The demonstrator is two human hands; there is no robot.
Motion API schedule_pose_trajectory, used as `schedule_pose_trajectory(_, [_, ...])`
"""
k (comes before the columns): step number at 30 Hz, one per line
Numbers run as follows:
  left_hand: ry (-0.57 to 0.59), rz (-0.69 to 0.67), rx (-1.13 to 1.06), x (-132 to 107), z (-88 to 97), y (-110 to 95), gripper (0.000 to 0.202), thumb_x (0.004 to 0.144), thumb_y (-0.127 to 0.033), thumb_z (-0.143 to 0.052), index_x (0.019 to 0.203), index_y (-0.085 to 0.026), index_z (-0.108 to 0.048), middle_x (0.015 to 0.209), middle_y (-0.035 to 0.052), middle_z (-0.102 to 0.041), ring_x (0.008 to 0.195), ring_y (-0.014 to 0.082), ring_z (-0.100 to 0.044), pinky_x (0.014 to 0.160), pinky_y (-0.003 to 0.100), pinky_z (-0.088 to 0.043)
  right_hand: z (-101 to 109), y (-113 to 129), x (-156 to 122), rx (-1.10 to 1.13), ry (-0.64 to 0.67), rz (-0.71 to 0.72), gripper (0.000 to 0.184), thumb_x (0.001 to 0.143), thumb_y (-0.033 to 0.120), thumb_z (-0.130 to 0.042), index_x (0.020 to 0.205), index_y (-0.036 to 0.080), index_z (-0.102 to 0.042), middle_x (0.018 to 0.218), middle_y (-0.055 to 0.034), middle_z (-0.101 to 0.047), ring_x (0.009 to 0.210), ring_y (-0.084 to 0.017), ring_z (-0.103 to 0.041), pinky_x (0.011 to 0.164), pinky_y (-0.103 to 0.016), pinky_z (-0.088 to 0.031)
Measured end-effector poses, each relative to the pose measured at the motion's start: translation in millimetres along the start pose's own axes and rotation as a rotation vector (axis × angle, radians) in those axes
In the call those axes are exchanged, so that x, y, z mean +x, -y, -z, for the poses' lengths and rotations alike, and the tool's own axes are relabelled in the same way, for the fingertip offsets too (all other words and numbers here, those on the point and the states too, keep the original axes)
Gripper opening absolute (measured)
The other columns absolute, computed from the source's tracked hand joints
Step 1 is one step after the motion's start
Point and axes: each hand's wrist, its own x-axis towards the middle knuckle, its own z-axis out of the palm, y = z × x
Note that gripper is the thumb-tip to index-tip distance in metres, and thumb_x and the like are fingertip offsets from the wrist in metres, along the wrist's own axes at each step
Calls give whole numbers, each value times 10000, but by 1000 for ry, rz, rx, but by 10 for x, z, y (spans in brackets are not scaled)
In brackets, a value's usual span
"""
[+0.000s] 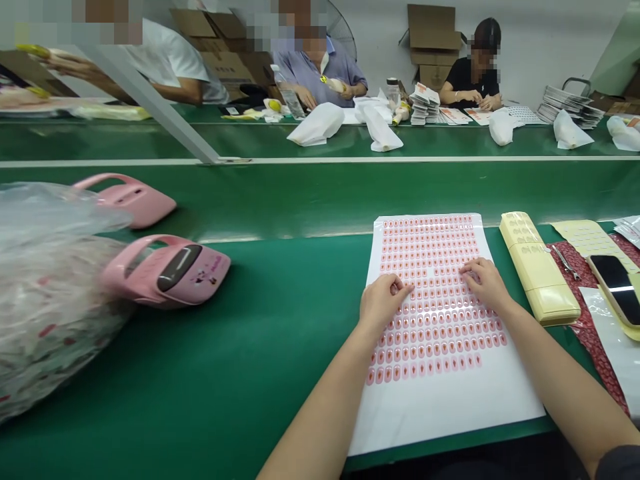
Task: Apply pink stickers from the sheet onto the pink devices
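Note:
A white sticker sheet (440, 400) with rows of small pink stickers lies on the green table in front of me. My left hand (383, 300) rests on its left side, fingers curled and pinched at a sticker. My right hand (485, 280) lies on the sheet's right side, fingers bent down onto the stickers. A pink plastic device (167, 270) sits to the left, a second pink device (130, 197) behind it.
A cream plastic casing (537, 267) lies right of the sheet, with tweezers (566, 261) and a phone (617, 287) beyond. A clear plastic bag (45, 293) bulges at far left. Three people work at the far bench among white bags (317, 125) and card stacks (425, 103).

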Motion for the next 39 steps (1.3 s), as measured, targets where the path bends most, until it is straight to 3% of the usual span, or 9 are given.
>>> schedule_pose_trajectory(4, [-6,18,11,20,5,-1,282,732,-424,-532,564,-216,-440,597,-36,-527,600,138,-499,546,252,-307,59,107,-64,-35,-32,17,186,772,187,-478,885,199,-625,1019,-86,-559,1027,-229,-503,882,-394,-401])
schedule_pose_trajectory(7, [-16,24,10,32,4,-3,297,781,-415,-462,561,-216,-435,580,-35,-531,596,140,-500,546,256,-299,154,385,-227,-78,11,118,214,803,207,-460,965,184,-597,1054,-109,-555,1023,-227,-517,857,-384,-417])
schedule_pose_trajectory(11, [-34,19,4,45,-13,-3,294,793,-405,-446,568,-216,-452,583,-34,-549,595,140,-505,549,255,-296,180,861,-561,-162,393,374,244,835,184,-424,1040,165,-556,777,-51,-642,726,-173,-590,632,-288,-434])
schedule_pose_trajectory(13, [-43,19,3,49,-22,-3,288,790,-401,-453,570,-216,-462,592,-32,-561,597,140,-508,546,255,-293,114,1008,-718,-277,573,561,226,810,153,-439,999,154,-565,664,-30,-636,591,-165,-566,516,-262,-367])
schedule_pose_trajectory(15, [-48,21,0,48,-29,-3,281,790,-396,-457,574,-216,-472,602,-30,-572,599,141,-510,543,255,-289,22,1056,-836,-351,647,723,188,786,123,-437,906,147,-580,589,-20,-612,503,-154,-525,458,-262,-288])
schedule_pose_trajectory(19, [-51,24,-4,41,-44,2,290,800,-404,-448,584,-214,-483,622,-24,-584,603,140,-509,539,256,-282,-124,978,-974,-359,584,886,259,779,131,-429,997,116,-568,542,-18,-586,462,-149,-498,438,-274,-220])
schedule_pose_trajectory(24, [-47,33,-8,40,-64,10,300,804,-415,-452,592,-207,-494,636,-27,-589,606,131,-507,538,253,-283,-190,913,-1077,-407,570,875,467,759,108,-440,1223,59,-452,516,-20,-573,440,-145,-479,422,-277,-197])
schedule_pose_trajectory(32, [-69,29,-4,36,-65,-8,281,802,-395,-467,605,-201,-513,626,-28,-586,596,125,-501,534,250,-281,-200,922,-1132,-428,526,852,518,703,60,-463,1221,64,-490,521,-15,-576,441,-135,-496,424,-276,-223])
schedule_pose_trajectory(39, [-62,8,7,49,-92,0,296,812,-413,-449,625,-202,-538,658,-20,-608,605,129,-506,529,255,-275,-199,877,-1130,-453,521,846,492,750,70,-451,1240,106,-477,527,-16,-575,456,-136,-496,436,-277,-245])
